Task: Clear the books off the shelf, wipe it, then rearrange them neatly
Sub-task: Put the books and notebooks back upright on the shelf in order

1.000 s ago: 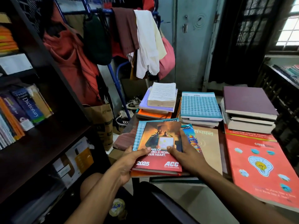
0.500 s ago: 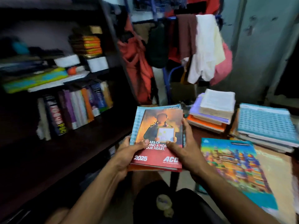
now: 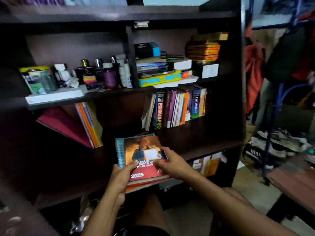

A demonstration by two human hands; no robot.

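Note:
A small stack of books topped by a red 2025 diary [image 3: 141, 155] lies flat on the dark wooden shelf [image 3: 196, 143], near its front edge. My left hand [image 3: 121, 176] grips the stack's near left corner, thumb on the cover and fingers underneath. My right hand [image 3: 170, 163] rests on the cover's right side with fingers spread. Further back on the same shelf a row of upright books [image 3: 177, 108] includes a blue dictionary. At the left, a maroon book with several thin orange ones [image 3: 76, 125] leans slanted.
The shelf above holds bottles and a jar [image 3: 95, 74] at left, and stacked boxes and books [image 3: 170, 68] at right. Clothes hang on a rack [image 3: 281, 65] to the right, shoes lie on the floor below. A table edge [image 3: 293, 181] shows at right.
I have turned from the table to the shelf and carried the diary-topped stack with both hands, setting it down flat on the middle shelf.

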